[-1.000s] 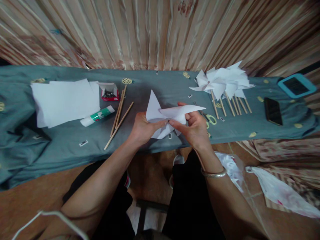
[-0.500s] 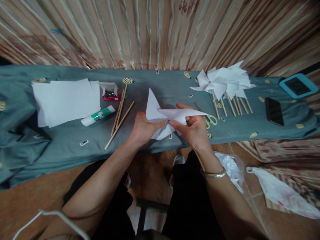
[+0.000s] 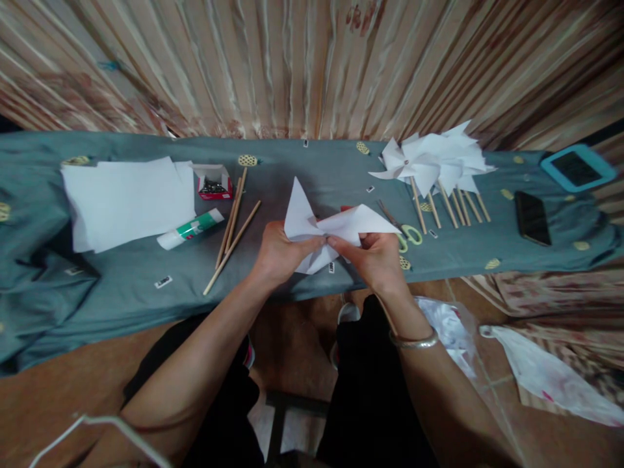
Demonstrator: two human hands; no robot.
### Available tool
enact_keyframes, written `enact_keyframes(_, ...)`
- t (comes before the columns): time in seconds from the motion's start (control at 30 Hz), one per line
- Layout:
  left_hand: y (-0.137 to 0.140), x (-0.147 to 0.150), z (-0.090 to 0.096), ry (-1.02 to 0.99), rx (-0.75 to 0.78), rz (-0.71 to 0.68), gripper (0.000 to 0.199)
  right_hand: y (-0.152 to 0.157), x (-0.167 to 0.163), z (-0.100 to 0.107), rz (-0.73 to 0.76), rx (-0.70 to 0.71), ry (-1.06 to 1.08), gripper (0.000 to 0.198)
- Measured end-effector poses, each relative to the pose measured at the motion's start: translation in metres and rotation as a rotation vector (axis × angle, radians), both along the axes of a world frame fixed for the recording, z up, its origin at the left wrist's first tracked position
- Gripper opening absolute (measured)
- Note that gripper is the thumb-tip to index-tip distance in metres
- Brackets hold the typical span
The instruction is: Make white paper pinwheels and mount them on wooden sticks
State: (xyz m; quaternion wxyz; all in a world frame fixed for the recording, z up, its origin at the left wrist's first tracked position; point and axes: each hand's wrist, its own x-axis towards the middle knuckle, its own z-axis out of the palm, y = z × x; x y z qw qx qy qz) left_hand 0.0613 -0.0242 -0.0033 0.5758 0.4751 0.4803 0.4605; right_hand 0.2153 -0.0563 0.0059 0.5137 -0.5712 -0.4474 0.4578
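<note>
Both my hands grip a white paper pinwheel (image 3: 336, 224) above the front middle of the table. My left hand (image 3: 283, 250) is closed on its left side, with the thumb pressed at the centre. From the right, my right hand (image 3: 377, 257) pinches it, its thumb tip meeting the left one at the folded middle. One blade points up at the left and another reaches out to the right. The fingers beneath the paper are mostly hidden. Just right of my right hand lie scissors (image 3: 412, 234) with light green handles, partly covered.
On the left are white paper sheets (image 3: 131, 205), a glue stick (image 3: 190, 229), an open red box of small metal pieces (image 3: 213, 183) and wooden sticks (image 3: 231, 247). Finished pinwheels (image 3: 433, 159) on sticks lie at right, near a black phone (image 3: 533, 218) and a blue-framed device (image 3: 578, 168).
The pinwheel's right blade has turned up and opened wider, and my right fingers behind it show less. My thumbs stay at the centre. The view has shifted slightly.
</note>
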Motion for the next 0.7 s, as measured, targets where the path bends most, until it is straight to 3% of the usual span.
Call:
enact_keyframes(0.33, 0.000, -0.002, 0.003, -0.025, -0.063, 0.008, 0.027, 0.003, -0.001, 0.001, 0.023, -0.020, 0.023, 0.026)
enact_keyframes(0.7, 0.003, -0.003, -0.001, 0.008, -0.066, 0.001, 0.023, 0.004, 0.000, -0.010, 0.045, -0.008, -0.068, 0.025)
